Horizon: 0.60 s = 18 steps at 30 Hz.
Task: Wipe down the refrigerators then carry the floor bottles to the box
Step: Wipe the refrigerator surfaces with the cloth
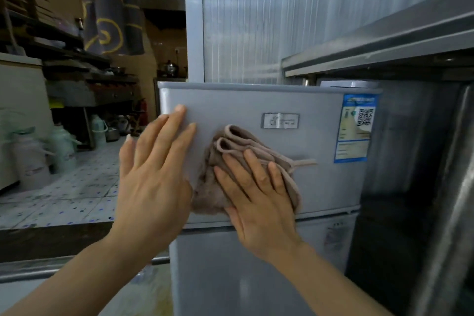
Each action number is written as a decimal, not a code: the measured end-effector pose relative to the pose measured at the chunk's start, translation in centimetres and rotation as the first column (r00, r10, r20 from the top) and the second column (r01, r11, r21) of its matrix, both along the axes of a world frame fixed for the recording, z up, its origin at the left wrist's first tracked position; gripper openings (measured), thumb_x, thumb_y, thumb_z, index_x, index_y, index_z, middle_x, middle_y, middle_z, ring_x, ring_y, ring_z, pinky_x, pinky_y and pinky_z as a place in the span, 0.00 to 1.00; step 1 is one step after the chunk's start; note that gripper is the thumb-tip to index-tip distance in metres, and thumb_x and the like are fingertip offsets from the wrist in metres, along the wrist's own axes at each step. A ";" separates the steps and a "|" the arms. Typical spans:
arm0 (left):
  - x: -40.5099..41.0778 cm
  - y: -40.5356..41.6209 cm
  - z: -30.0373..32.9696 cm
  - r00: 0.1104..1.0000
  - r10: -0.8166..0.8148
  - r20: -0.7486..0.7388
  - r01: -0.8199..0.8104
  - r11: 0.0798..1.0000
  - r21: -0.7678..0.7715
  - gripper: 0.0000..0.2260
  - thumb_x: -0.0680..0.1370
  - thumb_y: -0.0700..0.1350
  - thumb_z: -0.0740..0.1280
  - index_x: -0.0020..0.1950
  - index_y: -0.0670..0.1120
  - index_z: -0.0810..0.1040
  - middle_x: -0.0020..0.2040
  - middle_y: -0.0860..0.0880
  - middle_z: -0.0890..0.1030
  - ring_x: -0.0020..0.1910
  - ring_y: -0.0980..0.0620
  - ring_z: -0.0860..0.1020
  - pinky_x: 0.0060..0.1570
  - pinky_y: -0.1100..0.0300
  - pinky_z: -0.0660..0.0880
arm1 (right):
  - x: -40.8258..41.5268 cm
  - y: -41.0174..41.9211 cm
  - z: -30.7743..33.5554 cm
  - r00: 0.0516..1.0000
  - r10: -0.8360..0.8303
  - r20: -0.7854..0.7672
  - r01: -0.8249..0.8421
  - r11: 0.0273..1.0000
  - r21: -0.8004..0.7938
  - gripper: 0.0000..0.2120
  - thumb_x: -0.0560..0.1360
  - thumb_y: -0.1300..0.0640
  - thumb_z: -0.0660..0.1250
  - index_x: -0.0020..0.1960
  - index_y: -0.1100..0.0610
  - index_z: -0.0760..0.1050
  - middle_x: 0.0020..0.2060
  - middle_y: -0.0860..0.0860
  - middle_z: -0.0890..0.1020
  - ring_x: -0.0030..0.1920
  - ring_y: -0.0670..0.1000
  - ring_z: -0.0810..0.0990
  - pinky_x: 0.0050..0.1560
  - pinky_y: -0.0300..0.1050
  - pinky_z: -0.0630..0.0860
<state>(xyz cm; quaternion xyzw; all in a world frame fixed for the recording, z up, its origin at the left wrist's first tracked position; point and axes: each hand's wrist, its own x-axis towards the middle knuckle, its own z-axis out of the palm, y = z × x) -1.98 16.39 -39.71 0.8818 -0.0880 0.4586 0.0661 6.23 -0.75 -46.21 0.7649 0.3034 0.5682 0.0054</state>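
Refrigerator (pixel 307 182) door: right hand (pixel 259 203) presses cloth (pixel 246 162) flat-fingered, left hand (pixel 154 174) flat beside, grasping nothing

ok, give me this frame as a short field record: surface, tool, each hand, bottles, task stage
surface: upper door of small grey refrigerator, shut
tool: brownish cloth, bunched, flat against the door
right hand: fingers straight, presses cloth to door
left hand: open, fingers flat on the door's left edge, no cloth
labels: blue energy sticker at top right; metal badge above cloth
bottles: white jugs on tiled floor at left, untouched
stage: wiping; bottles not yet carried
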 end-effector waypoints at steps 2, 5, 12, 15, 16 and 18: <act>0.2 -1.5 -0.2 1.000 0.020 -0.002 -0.020 1.000 0.002 0.32 0.66 0.41 0.63 0.71 0.44 0.66 0.77 0.45 0.57 0.73 0.42 0.55 0.68 0.39 0.52 | 0.6 -1.4 0.9 1.000 0.017 -0.018 -0.016 0.997 0.069 0.27 0.79 0.47 0.53 0.76 0.50 0.55 0.76 0.46 0.54 0.77 0.52 0.50 0.75 0.54 0.47; 0.8 -4.1 -0.9 1.000 -0.003 -0.003 0.003 0.999 0.054 0.31 0.65 0.40 0.64 0.70 0.43 0.68 0.76 0.42 0.56 0.72 0.39 0.56 0.66 0.35 0.56 | 1.7 -5.1 0.9 0.997 0.022 -0.076 0.001 0.957 0.289 0.26 0.81 0.46 0.47 0.77 0.52 0.49 0.76 0.48 0.52 0.77 0.55 0.51 0.75 0.58 0.49; 2.0 -5.8 -2.5 0.998 0.026 0.062 -0.030 0.997 0.069 0.32 0.65 0.40 0.64 0.70 0.42 0.67 0.76 0.40 0.55 0.71 0.37 0.56 0.65 0.35 0.56 | 4.2 -11.3 4.0 0.998 0.054 -0.041 -0.014 0.759 0.651 0.28 0.80 0.52 0.51 0.77 0.59 0.49 0.77 0.58 0.53 0.77 0.57 0.52 0.76 0.56 0.51; 2.4 -6.2 -4.2 0.997 0.021 0.080 -0.032 0.990 0.140 0.32 0.65 0.39 0.64 0.70 0.43 0.65 0.75 0.40 0.56 0.71 0.37 0.57 0.66 0.38 0.53 | 4.7 -11.2 2.7 0.997 0.071 -0.029 -0.031 0.717 0.697 0.28 0.80 0.51 0.50 0.77 0.61 0.51 0.76 0.60 0.55 0.76 0.57 0.53 0.76 0.52 0.51; 2.5 -6.2 -4.6 0.996 0.026 0.087 -0.038 0.989 0.145 0.32 0.65 0.39 0.63 0.71 0.44 0.65 0.75 0.40 0.57 0.72 0.37 0.56 0.67 0.38 0.53 | 4.6 -11.0 1.4 0.996 0.080 -0.045 -0.023 0.697 0.717 0.28 0.80 0.51 0.50 0.77 0.59 0.49 0.76 0.59 0.54 0.76 0.57 0.54 0.75 0.53 0.52; 2.6 -5.9 -5.1 0.995 0.028 0.100 -0.042 0.989 0.142 0.32 0.67 0.39 0.63 0.72 0.45 0.64 0.76 0.41 0.57 0.73 0.38 0.56 0.67 0.37 0.54 | 4.0 -10.9 -1.9 0.986 0.110 -0.127 0.023 0.660 0.751 0.29 0.79 0.52 0.50 0.77 0.57 0.45 0.77 0.58 0.52 0.76 0.58 0.56 0.74 0.58 0.56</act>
